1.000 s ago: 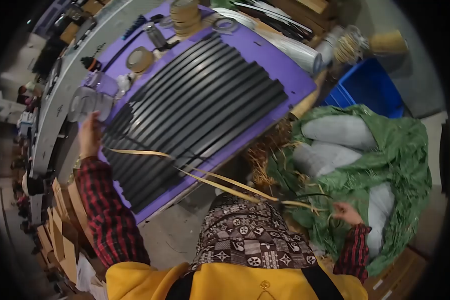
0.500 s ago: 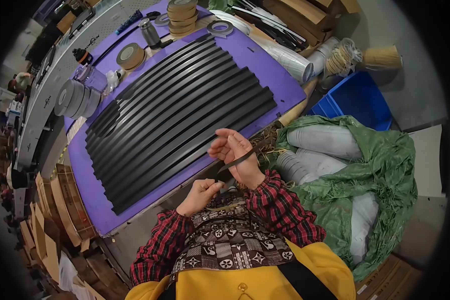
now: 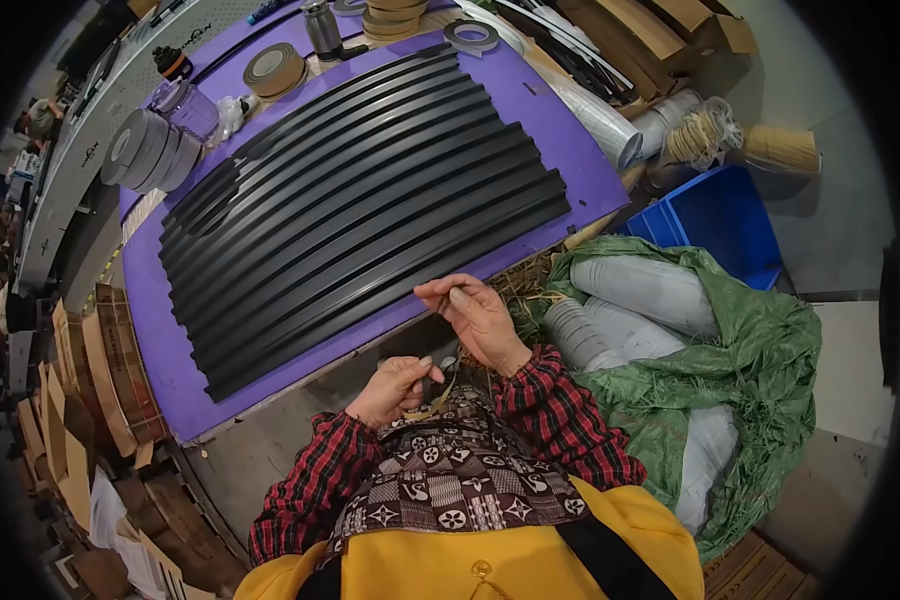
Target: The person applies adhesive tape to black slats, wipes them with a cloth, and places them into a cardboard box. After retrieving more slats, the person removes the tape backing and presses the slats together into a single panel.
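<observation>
My left hand [image 3: 395, 390] is closed in front of the apron, its thumb and fingers pinching a dark narrow strip [image 3: 427, 391] that hangs down toward the apron. Higher and to the right, my right hand [image 3: 482, 325] has thumb and fingertips pressed together near the table's front edge. Whatever lies between those fingertips is too small to make out. Just beyond both hands, long black ribbed strips [image 3: 360, 230] lie side by side on the purple tabletop [image 3: 155, 345], their ends stepped unevenly. Neither hand touches them.
Tape rolls [image 3: 275, 72], a purple jar [image 3: 187, 112] and a grey bottle [image 3: 321, 30] stand along the table's far side. At right are a green sack [image 3: 760, 380] with wrapped grey rolls [image 3: 645, 290] and a blue bin [image 3: 720, 225]. Cardboard [image 3: 120, 380] stacks up at left.
The dark strip no longer lies across my right palm. My right hand has gone from open fingers to a pinch and moved slightly down. The view has shifted a little.
</observation>
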